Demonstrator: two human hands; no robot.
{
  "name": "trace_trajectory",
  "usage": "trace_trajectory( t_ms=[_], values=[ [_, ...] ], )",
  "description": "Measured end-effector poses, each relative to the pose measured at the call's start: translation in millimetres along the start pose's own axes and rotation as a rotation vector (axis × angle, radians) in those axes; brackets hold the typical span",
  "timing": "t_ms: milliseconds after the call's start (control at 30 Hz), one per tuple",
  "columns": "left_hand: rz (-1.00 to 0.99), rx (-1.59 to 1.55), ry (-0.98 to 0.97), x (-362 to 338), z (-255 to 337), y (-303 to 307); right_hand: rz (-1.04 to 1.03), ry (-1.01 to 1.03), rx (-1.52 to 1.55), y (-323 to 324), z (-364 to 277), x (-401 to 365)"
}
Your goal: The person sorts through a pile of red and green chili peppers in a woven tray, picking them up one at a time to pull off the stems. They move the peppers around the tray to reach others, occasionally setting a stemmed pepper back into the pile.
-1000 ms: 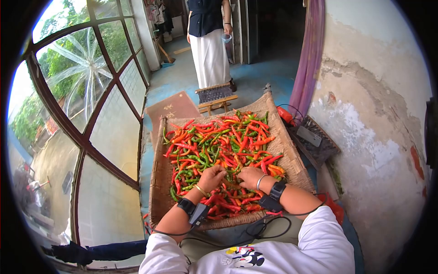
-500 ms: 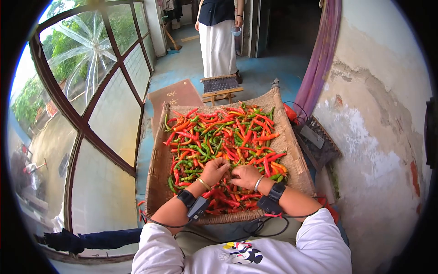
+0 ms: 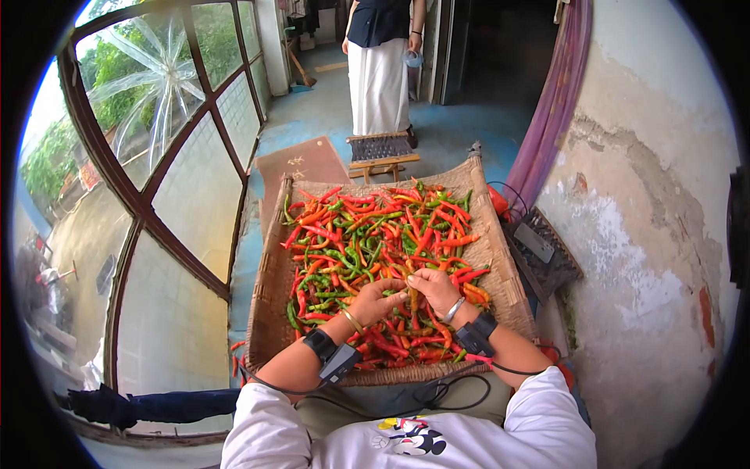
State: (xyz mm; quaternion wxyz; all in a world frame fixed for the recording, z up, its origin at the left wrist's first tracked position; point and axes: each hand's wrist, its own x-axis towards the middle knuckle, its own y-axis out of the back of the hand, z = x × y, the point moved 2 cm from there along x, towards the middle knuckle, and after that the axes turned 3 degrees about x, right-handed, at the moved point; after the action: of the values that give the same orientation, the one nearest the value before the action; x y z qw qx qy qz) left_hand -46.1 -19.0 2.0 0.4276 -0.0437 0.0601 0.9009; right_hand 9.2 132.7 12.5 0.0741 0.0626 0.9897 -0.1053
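A broad woven basket tray in front of me holds a heap of red, orange and green chili peppers. Over its near half, my left hand and my right hand meet with fingers pinched together. An orange-brown chili pepper hangs down between them, its upper end in my right fingertips. My left thumb and fingers close at the same pepper's upper part; the exact contact there is partly hidden by the fingers.
A person in a white skirt stands beyond the tray, behind a small low stool. Framed windows line the left; a peeling wall and purple curtain are at right. Cables cross my lap.
Both hands have lifted slightly from the heap, the right one moving up and turning. The orange-brown chili pepper now shows between them.
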Motion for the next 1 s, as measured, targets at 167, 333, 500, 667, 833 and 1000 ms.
trace_trajectory(
  t_ms=[167, 333, 500, 667, 833, 1000],
  values=[
    [-0.051, 0.165, -0.062, -1.0, 0.5, -3.1, -0.03, 0.008, 0.2, -2.2, 16.3, 8.9],
    [0.059, 0.267, -0.183, -3.0, 15.0, 1.3, -0.216, -0.223, 0.399, 4.7, -8.7, -3.1],
    [0.209, 0.186, 0.013, -0.3, 15.9, 18.1, -0.144, -0.101, 0.475, 16.6, -14.0, 5.2],
    [0.075, 0.389, -0.124, -2.9, 10.2, 12.3, 0.019, -0.134, 0.544, 21.1, 3.7, 10.7],
    [0.126, 0.597, -0.366, 0.8, 17.3, -1.5, -0.08, -0.075, 0.581, 3.7, 17.1, 14.8],
    [-0.004, 0.524, -0.195, -2.8, 16.8, -7.9, -0.102, 0.027, 0.65, -7.7, 8.5, 10.2]
  ],
)
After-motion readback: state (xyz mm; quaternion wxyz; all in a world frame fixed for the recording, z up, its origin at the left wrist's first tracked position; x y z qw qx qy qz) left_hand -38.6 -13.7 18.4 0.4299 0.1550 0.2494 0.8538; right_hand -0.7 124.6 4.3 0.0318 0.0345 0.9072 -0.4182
